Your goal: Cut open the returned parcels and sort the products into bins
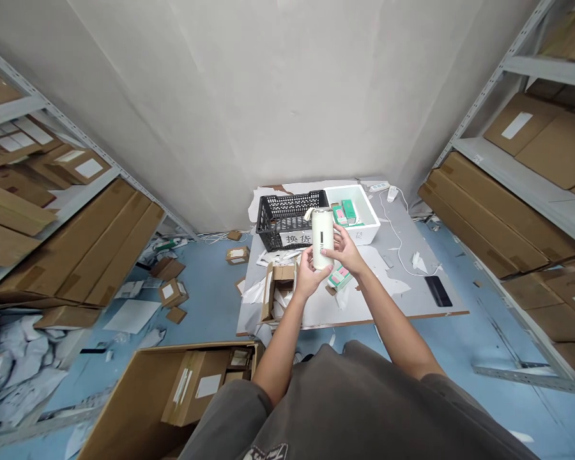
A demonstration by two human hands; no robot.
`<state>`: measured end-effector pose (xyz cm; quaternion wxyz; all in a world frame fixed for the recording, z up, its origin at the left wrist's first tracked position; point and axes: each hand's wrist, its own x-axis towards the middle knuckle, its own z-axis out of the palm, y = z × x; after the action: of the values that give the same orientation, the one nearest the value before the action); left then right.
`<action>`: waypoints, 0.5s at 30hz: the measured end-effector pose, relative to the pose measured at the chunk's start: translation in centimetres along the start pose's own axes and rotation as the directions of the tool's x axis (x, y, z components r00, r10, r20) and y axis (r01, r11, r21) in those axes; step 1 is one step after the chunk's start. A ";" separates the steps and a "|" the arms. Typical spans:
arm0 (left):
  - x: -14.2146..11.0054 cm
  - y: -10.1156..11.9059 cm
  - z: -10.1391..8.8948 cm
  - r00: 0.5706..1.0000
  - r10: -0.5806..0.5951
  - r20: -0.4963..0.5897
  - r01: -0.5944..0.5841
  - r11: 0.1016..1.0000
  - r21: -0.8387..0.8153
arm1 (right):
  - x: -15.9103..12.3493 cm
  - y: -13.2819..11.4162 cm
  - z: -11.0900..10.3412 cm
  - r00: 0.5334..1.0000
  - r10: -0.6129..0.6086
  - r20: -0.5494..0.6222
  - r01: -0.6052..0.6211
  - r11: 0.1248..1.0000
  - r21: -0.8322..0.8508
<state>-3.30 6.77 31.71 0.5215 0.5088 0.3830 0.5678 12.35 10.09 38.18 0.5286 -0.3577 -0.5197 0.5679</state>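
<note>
A pale cream, can-shaped bottle (322, 233) with dark lettering and a small strap at its top is held up over the table. My left hand (309, 273) wraps round its lower left side. Against its right side, my right hand (347, 253) grips it with the thumb across the front. Below the hands lies a green and pink box (339, 276). An opened cardboard box (268, 295) stands by my left forearm. Behind the bottle are a black plastic crate (267, 223) with a white label and a white bin (371, 220) holding green boxes.
A black phone (438, 291) and a white cable (398, 239) lie on the table's (388, 299) right side. A large carton (129, 396) of boxes stands at my lower left. Shelves (531, 172) with cartons flank both sides; small boxes (173, 292) litter the floor.
</note>
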 end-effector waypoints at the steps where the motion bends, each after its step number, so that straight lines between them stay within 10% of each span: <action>1: 0.1 -0.1 0.0 1.000 -0.005 0.008 0.005 1.000 0.009 | 0.1 0.1 0.0 1.000 0.007 -0.021 -0.007 1.000 0.002; 9: 1.0 -2.5 0.2 0.985 -0.085 0.151 0.069 0.992 0.104 | 0.1 1.1 -1.8 0.978 0.044 -0.205 -0.055 0.997 -0.048; 15: 1.8 -8.6 -0.6 0.941 -0.274 0.199 0.257 0.960 0.109 | -2.1 4.3 -6.1 0.916 0.120 -0.382 -0.162 0.984 -0.078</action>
<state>-2.05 9.97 23.61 0.6102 0.5310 0.4129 0.4186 17.54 9.76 32.43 0.5558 -0.5244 -0.4117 0.4966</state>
